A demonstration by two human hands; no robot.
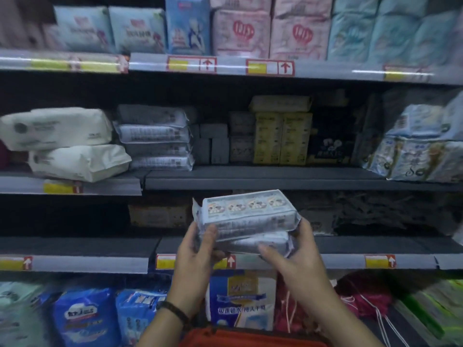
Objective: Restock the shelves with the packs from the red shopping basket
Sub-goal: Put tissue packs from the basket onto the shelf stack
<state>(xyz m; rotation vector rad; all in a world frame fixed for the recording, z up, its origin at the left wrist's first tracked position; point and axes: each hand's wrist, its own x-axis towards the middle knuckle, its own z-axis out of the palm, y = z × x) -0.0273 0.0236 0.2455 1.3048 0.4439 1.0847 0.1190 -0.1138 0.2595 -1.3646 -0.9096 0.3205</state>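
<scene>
Two stacked soft packs, their long axis lying crosswise, are gripped at the ends by the left hand and the right hand, while the matching shelf stack is seen above-left, nearer the left hand.

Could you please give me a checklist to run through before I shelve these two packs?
1. Left hand grips the two stacked grey plastic-wrapped packs: ok.
2. Right hand holds their other end: ok.
3. Bare space on the dark grey middle shelf: ok.
4. Similar stack of flat grey packs found there: ok.
5. Packs matching that stack exactly: cannot tell, blurred.
6. Red shopping basket contents left: cannot tell.
</scene>
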